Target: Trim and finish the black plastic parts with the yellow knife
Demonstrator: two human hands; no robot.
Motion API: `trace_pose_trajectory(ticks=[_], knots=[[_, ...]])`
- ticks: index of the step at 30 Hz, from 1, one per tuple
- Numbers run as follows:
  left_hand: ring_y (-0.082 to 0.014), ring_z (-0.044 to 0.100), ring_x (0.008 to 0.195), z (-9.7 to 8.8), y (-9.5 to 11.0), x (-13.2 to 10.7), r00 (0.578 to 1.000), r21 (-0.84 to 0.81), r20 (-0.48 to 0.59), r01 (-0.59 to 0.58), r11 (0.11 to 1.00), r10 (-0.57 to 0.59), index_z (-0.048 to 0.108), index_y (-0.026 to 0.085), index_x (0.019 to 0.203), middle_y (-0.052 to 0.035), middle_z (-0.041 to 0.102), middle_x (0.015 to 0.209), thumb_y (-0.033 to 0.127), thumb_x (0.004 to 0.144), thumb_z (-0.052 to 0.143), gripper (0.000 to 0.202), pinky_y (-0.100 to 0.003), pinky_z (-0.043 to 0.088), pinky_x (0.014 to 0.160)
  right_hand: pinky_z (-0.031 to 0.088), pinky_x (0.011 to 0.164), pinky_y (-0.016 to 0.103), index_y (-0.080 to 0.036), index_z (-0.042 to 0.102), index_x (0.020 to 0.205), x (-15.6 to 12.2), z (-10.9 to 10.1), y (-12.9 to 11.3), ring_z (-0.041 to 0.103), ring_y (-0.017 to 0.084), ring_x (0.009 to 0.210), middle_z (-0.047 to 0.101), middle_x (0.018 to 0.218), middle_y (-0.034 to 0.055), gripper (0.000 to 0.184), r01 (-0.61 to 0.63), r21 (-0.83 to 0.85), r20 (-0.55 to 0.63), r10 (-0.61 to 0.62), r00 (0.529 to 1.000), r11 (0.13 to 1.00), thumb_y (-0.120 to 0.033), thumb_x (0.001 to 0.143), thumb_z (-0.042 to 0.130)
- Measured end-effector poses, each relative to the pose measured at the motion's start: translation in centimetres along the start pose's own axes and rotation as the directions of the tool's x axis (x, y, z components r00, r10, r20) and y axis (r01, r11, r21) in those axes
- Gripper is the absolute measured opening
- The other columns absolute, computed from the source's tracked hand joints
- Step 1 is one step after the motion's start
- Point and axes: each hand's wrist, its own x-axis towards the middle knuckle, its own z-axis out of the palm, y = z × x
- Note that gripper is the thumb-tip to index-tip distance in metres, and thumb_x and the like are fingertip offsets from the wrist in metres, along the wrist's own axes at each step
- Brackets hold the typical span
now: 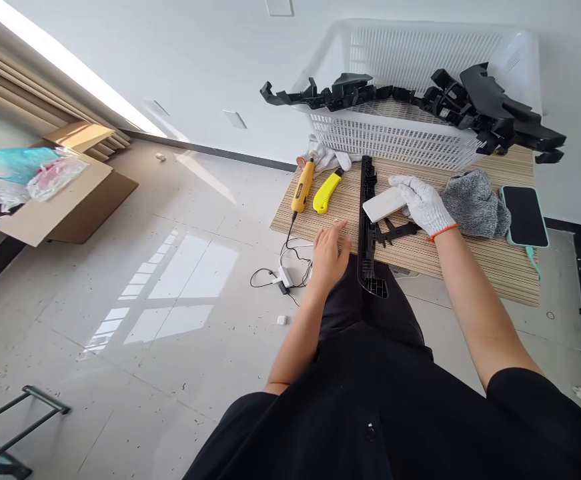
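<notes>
In a white knit glove, my right hand (423, 205) grips a flat, pale rectangular block (384, 203) by its right end. The block reaches to the edge of a long, narrow black plastic part (367, 227), which lies across the table with its wide lower end past the front edge, over my lap. Just left of that part is my bare left hand (329, 257), fingers apart at the table's edge and nothing seen in them. A smaller branched black piece (397, 232) sits under the block and right hand. I cannot tell whether it belongs to the long part.
On the striped table (500, 270) lie a yellow corded tool (303, 187), a yellow utility knife (327, 192), another glove (323, 155), a grey cloth (476, 203) and a phone (524, 215). Black plastic parts (495, 110) overhang a white basket (395, 137) behind. Cables and a power strip (284, 277) hang low.
</notes>
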Motion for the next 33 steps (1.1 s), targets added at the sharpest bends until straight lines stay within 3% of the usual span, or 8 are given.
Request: trace_pose_trajectory(ticks=[4,7,12,16,20,24,28,33], knots=[[-0.0278,0.054,0.152,0.8,0.3,1.3,0.995,0.159,0.096,-0.015,0.987,0.0,0.051,0.019,0.153,-0.0151,0.063,0.156,0.038,0.109,0.047,0.048,-0.053,0.033,0.133,0.062,0.104,0.049,-0.027,0.076,0.132,0.0,0.5,0.1,0.073,0.029,0.117,0.076,0.136,0.0047,0.04,0.097,-0.025,-0.006,-0.098,0.995,0.995,-0.04,0.098,0.06],[-0.0303,0.049,0.156,1.1,0.7,1.9,0.992,0.214,0.125,-0.008,0.977,-0.02,0.047,0.019,0.159,-0.0158,0.062,0.158,0.043,0.108,0.048,0.056,-0.054,0.031,0.134,0.052,0.118,0.053,-0.028,0.077,0.128,-0.1,0.8,-0.1,0.07,0.03,0.128,0.077,0.134,0.0039,0.036,0.144,-0.034,0.067,-0.142,0.988,0.989,-0.037,0.096,0.066],[-0.0329,0.043,0.16,1.2,1.1,2.0,0.987,0.242,0.157,-0.007,0.97,-0.032,0.041,0.021,0.164,-0.0143,0.06,0.16,0.053,0.104,0.055,0.069,-0.057,0.026,0.135,0.049,0.121,0.051,-0.029,0.076,0.131,0.0,1.4,-0.2,0.067,0.028,0.133,0.075,0.139,0.0038,0.037,0.119,0.024,-0.008,-0.119,0.993,0.993,-0.038,0.098,0.064],[-0.034,0.038,0.163,1.2,1.0,1.8,0.984,0.275,0.171,-0.002,0.961,-0.047,0.043,0.019,0.164,-0.0168,0.052,0.166,0.055,0.102,0.058,0.073,-0.056,0.025,0.136,0.049,0.121,0.047,-0.03,0.078,0.128,-0.2,1.9,-0.7,0.068,0.027,0.132,0.076,0.137,0.0024,0.036,0.132,0.096,0.146,-0.145,0.979,0.987,-0.038,0.095,0.068],[-0.0386,0.031,0.165,1.5,0.9,1.8,0.985,0.323,0.138,0.054,0.945,-0.104,0.049,0.015,0.16,-0.0223,0.037,0.174,0.059,0.098,0.064,0.077,-0.058,0.027,0.135,0.046,0.124,0.048,-0.03,0.076,0.132,-0.4,2.2,-1.0,0.066,0.026,0.136,0.075,0.14,0.0023,0.037,0.139,0.076,0.062,-0.144,0.988,0.987,-0.038,0.099,0.062],[-0.0371,0.034,0.164,1.8,0.7,1.9,0.987,0.304,0.125,0.064,0.951,-0.106,0.049,0.017,0.16,-0.0211,0.04,0.173,0.06,0.098,0.064,0.077,-0.057,0.026,0.135,0.048,0.122,0.049,-0.029,0.077,0.132,-0.4,2.2,-1.0,0.068,0.028,0.133,0.076,0.139,0.0027,0.039,0.155,0.089,0.152,-0.167,0.974,0.984,-0.04,0.097,0.066],[-0.0378,0.037,0.163,1.9,0.6,1.9,0.991,0.292,0.101,0.058,0.955,-0.091,0.051,0.019,0.159,-0.0196,0.042,0.172,0.062,0.099,0.061,0.075,-0.059,0.027,0.135,0.049,0.121,0.053,-0.028,0.078,0.129,-0.3,2.1,-1.2,0.066,0.031,0.135,0.077,0.134,0.0048,0.039,0.109,0.074,0.045,-0.113,0.993,0.991,-0.043,0.094,0.069],[-0.0361,0.036,0.164,2.0,0.8,1.7,0.992,0.283,0.095,0.055,0.957,-0.085,0.051,0.02,0.159,-0.0179,0.042,0.173,0.062,0.1,0.059,0.073,-0.056,0.024,0.136,0.058,0.111,0.053,-0.028,0.079,0.128,-0.4,2.2,-1.7,0.07,0.032,0.126,0.078,0.133,0.0047,0.038,0.048,0.107,0.118,-0.06,0.991,0.993,-0.041,0.093,0.068]])
